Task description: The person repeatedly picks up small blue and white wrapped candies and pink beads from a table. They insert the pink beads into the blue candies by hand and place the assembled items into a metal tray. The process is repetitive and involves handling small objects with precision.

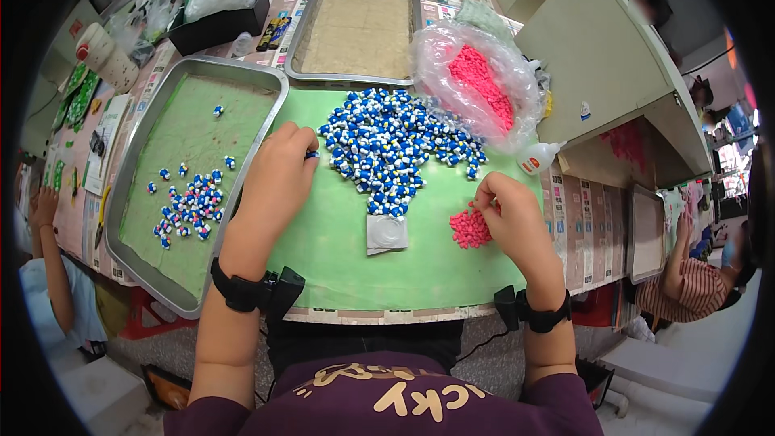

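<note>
My left hand (282,165) is closed, its fingertips pinching a small blue-and-white plastic figure (312,155) at the left edge of the big heap. That heap of small blue-and-white figures (387,141) spreads over the green mat (339,274). Over on the right, my right hand (508,206) has its thumb and fingers drawn together at a little pile of tiny pink pieces (468,230); whatever lies between the fingertips is too small to make out. Between the hands, just below the heap, sits a whitish square pad (387,234) with a round clear spot on it.
On the left, a metal tray (278,89) holds several figures with pink bits. Another metal tray (416,32) stands behind the heap. At back right lie a plastic bag (432,56) of pink pieces and a small white squeeze bottle (539,157). Other people (686,282) sit at both sides.
</note>
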`<state>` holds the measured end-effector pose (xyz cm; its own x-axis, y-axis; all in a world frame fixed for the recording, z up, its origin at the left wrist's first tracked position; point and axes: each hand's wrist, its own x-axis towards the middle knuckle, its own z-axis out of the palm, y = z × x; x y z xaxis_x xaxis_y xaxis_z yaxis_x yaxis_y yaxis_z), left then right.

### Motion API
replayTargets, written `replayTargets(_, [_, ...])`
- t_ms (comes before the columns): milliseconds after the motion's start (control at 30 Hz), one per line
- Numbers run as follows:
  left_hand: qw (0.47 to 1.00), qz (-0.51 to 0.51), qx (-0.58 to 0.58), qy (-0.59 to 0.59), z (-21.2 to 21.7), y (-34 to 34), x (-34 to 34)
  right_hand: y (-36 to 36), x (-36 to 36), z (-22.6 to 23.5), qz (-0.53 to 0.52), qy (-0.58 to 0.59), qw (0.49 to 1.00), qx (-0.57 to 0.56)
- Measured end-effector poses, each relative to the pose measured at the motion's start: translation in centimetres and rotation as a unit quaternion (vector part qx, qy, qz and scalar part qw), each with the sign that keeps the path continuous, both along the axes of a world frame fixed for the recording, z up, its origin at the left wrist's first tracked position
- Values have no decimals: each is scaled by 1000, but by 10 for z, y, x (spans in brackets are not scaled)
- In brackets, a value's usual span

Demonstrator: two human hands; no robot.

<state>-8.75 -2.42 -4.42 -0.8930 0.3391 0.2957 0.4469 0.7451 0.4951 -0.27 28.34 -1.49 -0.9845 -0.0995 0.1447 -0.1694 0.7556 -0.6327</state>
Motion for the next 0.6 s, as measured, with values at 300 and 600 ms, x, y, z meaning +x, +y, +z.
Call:
replayTargets(300, [971, 27, 233, -52, 37, 6, 21, -3, -1, -3, 16, -15, 998, 60])
replayTargets(600, [850, -9, 465, -247, 59, -3, 57, -7, -7, -2, 5, -17, 997, 71])
